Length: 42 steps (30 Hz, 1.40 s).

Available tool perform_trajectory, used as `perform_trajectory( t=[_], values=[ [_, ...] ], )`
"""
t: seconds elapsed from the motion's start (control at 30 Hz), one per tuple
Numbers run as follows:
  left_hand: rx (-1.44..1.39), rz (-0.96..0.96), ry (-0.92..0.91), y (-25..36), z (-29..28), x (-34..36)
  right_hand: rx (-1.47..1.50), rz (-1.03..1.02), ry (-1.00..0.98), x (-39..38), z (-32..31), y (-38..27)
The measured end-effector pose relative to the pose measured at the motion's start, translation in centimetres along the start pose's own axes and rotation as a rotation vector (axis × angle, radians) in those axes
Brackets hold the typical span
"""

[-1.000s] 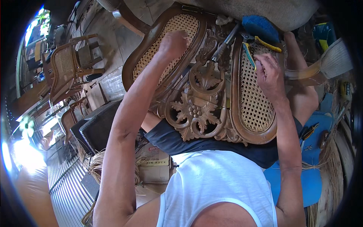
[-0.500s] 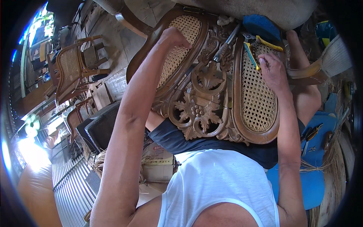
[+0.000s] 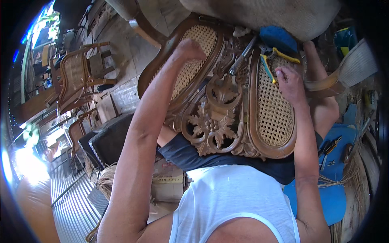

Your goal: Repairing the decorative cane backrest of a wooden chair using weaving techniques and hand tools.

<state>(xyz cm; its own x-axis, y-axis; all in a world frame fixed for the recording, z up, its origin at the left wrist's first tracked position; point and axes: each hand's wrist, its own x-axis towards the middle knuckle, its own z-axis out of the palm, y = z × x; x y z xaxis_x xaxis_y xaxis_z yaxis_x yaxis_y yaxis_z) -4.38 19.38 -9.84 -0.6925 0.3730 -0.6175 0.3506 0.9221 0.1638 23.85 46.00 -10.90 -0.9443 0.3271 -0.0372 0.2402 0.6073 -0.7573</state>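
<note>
A carved wooden chair back (image 3: 219, 121) with woven cane panels lies across my lap. My left hand (image 3: 189, 50) rests curled on the left cane panel (image 3: 188, 77); its fingers are folded, and whatever they hold, if anything, is hidden. Over the upper part of the right cane panel (image 3: 275, 117), my right hand (image 3: 289, 83) is closed with thumb and fingertips together. I cannot make out anything between them. Pliers (image 3: 268, 69) with yellow and blue-green handles lie on that panel, just beyond my right fingertips. Left of them a metal tool (image 3: 242, 56) leans over the carving.
A blue block-like piece (image 3: 278, 38) sits at the frame's far edge. To my right a blue seat (image 3: 336, 194) bears hand tools (image 3: 330, 150) and loose cane strands (image 3: 344, 178). Cane-backed chairs (image 3: 74, 77) stand at the left, near a dark woven piece (image 3: 111, 139).
The whole view has shifted slightly. My left hand has turned and curled more on the left panel, its fingers drawn in. My right hand stays near the pliers.
</note>
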Motion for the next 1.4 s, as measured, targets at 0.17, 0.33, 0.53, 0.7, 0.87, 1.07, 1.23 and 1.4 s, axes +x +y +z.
perform_trajectory(
  t=[0.17,0.33,0.53,0.7,0.87,1.07,1.23,1.4],
  values=[
    [0.172,-0.077,0.023,1.4,0.1,-0.4,-0.001,-0.030,-0.006,0.2,0.2,-0.6],
    [0.164,0.009,0.216,4.3,1.3,-6.7,0.041,-0.103,0.070,-2.8,-2.0,-3.1],
    [-0.393,-0.210,0.897,-3.6,1.0,-25.1,-0.240,-0.110,0.433,-13.1,-5.0,-3.4],
    [-0.395,-0.445,0.904,-14.0,5.1,-30.0,0.382,0.434,0.305,-13.6,-4.8,-2.8],
    [-0.559,-0.290,0.800,-18.1,2.6,-24.3,0.760,0.614,-0.107,-7.8,-4.7,3.1],
    [-0.423,-0.402,0.595,-16.2,2.0,-21.4,0.592,0.773,-0.299,-7.3,-4.0,2.4],
    [-0.414,-0.361,0.493,-16.2,1.2,-20.9,0.394,0.719,-0.309,-7.7,-4.4,4.1],
    [-0.432,-0.329,0.600,-16.4,1.3,-19.8,0.269,0.695,-0.318,-7.9,-4.8,3.7]
  ],
)
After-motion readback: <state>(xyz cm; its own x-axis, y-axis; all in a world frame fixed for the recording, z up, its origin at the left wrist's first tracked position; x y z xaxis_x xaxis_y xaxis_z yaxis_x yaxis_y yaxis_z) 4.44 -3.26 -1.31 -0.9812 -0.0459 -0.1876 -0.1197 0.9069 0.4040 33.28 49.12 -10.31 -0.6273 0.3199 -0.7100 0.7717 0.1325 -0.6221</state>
